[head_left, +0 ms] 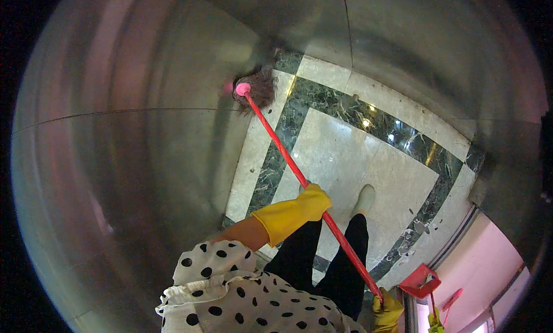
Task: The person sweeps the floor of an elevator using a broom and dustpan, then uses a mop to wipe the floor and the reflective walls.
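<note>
A long red broom handle (pixel 285 153) runs slantwise across the view. My left hand (pixel 314 202), in a yellow rubber glove, is closed around the middle of it. Near its lower right end my right hand (pixel 388 311), also yellow-gloved, grips the handle close to the tip. A pink round cap joins the far end to dark soft bristles (pixel 262 87). These bristles touch the floor's edge and the metal wall near the upper left corner. Small dark bits of debris (pixel 270 111) lie on the marble floor beside the bristles.
Brushed metal walls (pixel 173 160) enclose the white and dark green marble floor (pixel 337 160). Broken, peeling patches mark the border (pixel 406 242) at the right. Past the door track (pixel 453 235), a red dustpan (pixel 419 281) and a pink brush-like object (pixel 452 298) lie at the lower right.
</note>
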Available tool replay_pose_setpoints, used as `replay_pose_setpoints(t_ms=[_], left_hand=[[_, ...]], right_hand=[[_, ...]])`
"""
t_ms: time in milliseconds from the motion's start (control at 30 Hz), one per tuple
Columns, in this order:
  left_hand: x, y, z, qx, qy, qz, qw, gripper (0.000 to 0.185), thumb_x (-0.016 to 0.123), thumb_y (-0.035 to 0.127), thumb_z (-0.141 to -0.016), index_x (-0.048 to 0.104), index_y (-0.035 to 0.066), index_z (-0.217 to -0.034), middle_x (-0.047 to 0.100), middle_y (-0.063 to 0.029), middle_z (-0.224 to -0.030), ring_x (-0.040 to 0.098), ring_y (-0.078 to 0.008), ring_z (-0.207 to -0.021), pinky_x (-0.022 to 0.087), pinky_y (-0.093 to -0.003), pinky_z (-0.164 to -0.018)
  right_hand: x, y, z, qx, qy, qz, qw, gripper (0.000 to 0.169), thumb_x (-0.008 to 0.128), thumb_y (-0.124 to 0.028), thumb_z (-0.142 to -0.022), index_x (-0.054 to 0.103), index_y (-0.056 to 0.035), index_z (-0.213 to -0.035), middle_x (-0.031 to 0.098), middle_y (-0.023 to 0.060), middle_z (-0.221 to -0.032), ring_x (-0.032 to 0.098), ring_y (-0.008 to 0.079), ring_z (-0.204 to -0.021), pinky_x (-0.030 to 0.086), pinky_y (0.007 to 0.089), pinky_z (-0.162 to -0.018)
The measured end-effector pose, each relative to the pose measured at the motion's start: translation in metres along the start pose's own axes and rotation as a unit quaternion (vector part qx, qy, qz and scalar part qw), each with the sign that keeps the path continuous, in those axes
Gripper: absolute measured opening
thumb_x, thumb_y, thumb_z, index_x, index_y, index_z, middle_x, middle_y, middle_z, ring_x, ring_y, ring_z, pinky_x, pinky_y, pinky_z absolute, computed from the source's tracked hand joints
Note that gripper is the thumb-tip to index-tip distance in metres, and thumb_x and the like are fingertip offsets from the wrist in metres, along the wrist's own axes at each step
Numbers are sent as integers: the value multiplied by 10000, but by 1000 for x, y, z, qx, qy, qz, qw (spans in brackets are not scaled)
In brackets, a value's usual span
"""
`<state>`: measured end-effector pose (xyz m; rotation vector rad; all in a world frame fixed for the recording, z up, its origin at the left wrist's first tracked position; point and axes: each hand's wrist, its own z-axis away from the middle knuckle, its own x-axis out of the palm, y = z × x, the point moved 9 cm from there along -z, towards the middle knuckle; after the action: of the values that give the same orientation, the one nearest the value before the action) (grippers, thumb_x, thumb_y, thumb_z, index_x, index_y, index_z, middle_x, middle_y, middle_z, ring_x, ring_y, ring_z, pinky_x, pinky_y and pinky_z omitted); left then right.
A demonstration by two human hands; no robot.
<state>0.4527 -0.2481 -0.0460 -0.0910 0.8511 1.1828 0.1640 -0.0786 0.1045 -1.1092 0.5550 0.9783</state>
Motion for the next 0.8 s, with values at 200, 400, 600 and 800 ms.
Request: replay_pose_setpoints(t_ms=[200, 400, 600, 800], left_hand=[[-12, 13, -25, -9, -9, -31, 999, 75, 685, 217, -665, 691, 157, -710, 657, -63, -746, 631, -250, -772, 447, -379, -672], [-114, 1, -27, 46, -10, -100, 994, 38, 683, 189, -658, 681, 179, -695, 649, -55, -724, 611, -245, -753, 433, -388, -752], [-103, -53, -61, -5, 307, -36, 951, 90, 691, 209, -573, 631, 188, -637, 610, -36, -679, 598, -243, -784, 356, -455, -917], [-103, -81, -9, -20, 556, 190, 809, 143, 672, 212, -570, 552, 135, -572, 543, -66, -635, 543, -292, -737, 368, -468, -835]], right_hand=[[9, 21, 15, 112, -24, -81, 990, 319, 548, -338, -850, 650, -69, -989, 615, 144, -713, 592, 300, -615, 455, 377, -550], [-6, -10, -32, 165, -8, -113, 980, 270, 585, -180, -843, 617, -41, -1073, 624, 151, -786, 597, 262, -696, 465, 342, -641], [-49, -72, -80, 40, 62, 57, 996, 291, 629, -168, -810, 618, -43, -1073, 594, 129, -694, 558, 260, -604, 426, 363, -550], [-118, -165, -136, -196, 65, 237, 949, 308, 663, -105, -756, 625, -39, -1055, 624, 127, -673, 556, 283, -493, 410, 377, -450]])
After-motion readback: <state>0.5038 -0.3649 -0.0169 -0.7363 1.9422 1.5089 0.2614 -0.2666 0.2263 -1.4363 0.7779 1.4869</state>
